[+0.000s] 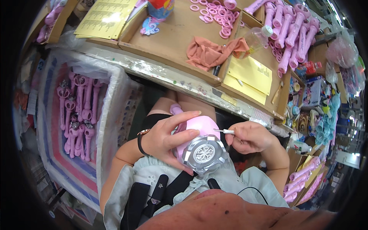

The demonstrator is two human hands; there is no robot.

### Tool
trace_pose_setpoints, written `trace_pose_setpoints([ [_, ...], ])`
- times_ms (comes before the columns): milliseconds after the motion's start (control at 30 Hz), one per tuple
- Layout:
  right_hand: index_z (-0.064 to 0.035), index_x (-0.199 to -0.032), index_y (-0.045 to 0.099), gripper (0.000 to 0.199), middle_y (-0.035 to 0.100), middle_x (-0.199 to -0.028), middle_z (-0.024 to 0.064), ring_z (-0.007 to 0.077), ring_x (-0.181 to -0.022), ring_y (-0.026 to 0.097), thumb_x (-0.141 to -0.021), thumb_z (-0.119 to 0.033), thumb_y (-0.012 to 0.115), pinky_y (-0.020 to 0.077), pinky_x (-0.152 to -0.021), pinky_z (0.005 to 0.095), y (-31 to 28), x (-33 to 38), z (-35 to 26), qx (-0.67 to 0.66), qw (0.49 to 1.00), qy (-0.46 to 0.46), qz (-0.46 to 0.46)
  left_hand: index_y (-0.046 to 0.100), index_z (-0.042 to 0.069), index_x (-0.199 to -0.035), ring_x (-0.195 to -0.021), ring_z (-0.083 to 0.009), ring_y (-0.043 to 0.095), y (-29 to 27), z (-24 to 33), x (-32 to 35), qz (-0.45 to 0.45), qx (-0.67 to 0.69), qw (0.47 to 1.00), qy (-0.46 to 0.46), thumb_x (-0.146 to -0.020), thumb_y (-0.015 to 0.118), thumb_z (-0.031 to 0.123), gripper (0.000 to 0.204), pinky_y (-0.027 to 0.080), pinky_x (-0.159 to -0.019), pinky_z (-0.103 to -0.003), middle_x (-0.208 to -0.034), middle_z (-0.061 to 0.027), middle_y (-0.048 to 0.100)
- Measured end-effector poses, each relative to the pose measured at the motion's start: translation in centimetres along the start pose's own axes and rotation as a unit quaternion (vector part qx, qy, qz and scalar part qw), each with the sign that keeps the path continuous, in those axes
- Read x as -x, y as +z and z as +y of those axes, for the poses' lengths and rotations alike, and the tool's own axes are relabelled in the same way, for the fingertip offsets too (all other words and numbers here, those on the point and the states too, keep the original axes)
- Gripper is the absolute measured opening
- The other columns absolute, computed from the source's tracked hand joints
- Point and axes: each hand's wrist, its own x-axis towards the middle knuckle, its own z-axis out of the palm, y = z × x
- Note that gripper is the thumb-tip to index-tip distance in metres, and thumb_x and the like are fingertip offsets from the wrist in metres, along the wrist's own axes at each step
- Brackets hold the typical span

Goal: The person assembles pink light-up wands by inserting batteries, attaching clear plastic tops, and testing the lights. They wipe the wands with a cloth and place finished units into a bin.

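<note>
My left hand (pixel 167 135) wraps round a pink toy wand (pixel 204 124) held above my lap. Its large rounded head ends in a silver, faceted cap with a flower-like pattern, turned up towards me. A slim pink handle points away beyond my fingers. Between the thumb and fingers of my right hand (pixel 252 138) is a small tool with a white handle (pixel 229 132) and a thin metal tip. That tip reaches the side of the pink head, just above the silver cap; whether it presses in I cannot tell.
Ahead, a workbench carries cardboard trays (pixel 168 53) with pink rings (pixel 214 13), an orange cloth (pixel 207 53), yellow sheets (pixel 251 76) and a clear bottle (pixel 256 40). Pink wand parts (pixel 293 30) pile up at the far right. On my left, a plastic-lined bin (pixel 101 126) holds several pink wands (pixel 79 92).
</note>
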Motion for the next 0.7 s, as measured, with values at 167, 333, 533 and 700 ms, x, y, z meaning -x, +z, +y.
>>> trace_pose_setpoints([
  [167, 0.0009, -0.107, 0.056, 0.031, 0.049, -0.060, 0.0008, 0.0056, -0.044, 0.039, -0.101, -0.025, 0.041, 0.0321, -0.042, 0.0200, 0.1, 0.3, 0.3, 0.116, 0.989, -0.041, 0.083, 0.051, 0.008, -0.123, -0.103, -0.0397, 0.059, 0.2, -0.1, -0.5, -0.010, -0.005, 1.000, -0.008, -0.049, 0.086, 0.054, 0.095, 0.052, -0.081, -0.039, -0.128, -0.0294, 0.043],
  [333, -0.0014, -0.107, 0.056, 0.023, 0.058, -0.064, 0.0029, 0.0124, -0.054, 0.058, -0.099, -0.018, 0.042, 0.0458, -0.051, 0.0234, 0.6, -0.6, 0.8, 0.388, 0.900, -0.162, 0.116, 0.051, 0.008, -0.122, -0.103, -0.0396, 0.059, 0.0, -0.2, 0.2, 0.009, -0.004, 1.000, -0.005, -0.048, 0.087, 0.055, 0.095, 0.052, -0.082, -0.039, -0.128, -0.0288, 0.043],
  [533, 0.0013, -0.099, 0.058, 0.017, 0.060, -0.066, 0.0066, 0.0230, -0.053, 0.060, -0.086, -0.010, 0.059, 0.0486, -0.049, 0.0314, -2.1, -3.2, 1.3, 0.718, 0.522, -0.452, 0.084, 0.049, 0.007, -0.124, -0.104, -0.0404, 0.059, 0.0, -0.5, 1.1, 0.031, 0.021, 0.999, 0.002, -0.048, 0.087, 0.055, 0.097, 0.052, -0.082, -0.039, -0.129, -0.0288, 0.043],
  [700, -0.0005, -0.092, 0.058, 0.026, 0.060, -0.076, 0.0069, 0.0195, -0.063, 0.061, -0.078, -0.019, 0.070, 0.0510, -0.054, 0.0301, -3.4, -4.6, -0.3, 0.778, 0.265, -0.567, 0.056, 0.045, 0.008, -0.128, -0.104, -0.0400, 0.059, 0.2, -0.6, 1.3, 0.021, 0.005, 1.000, 0.016, -0.049, 0.087, 0.055, 0.100, 0.051, -0.082, -0.040, -0.130, -0.0286, 0.042],
])
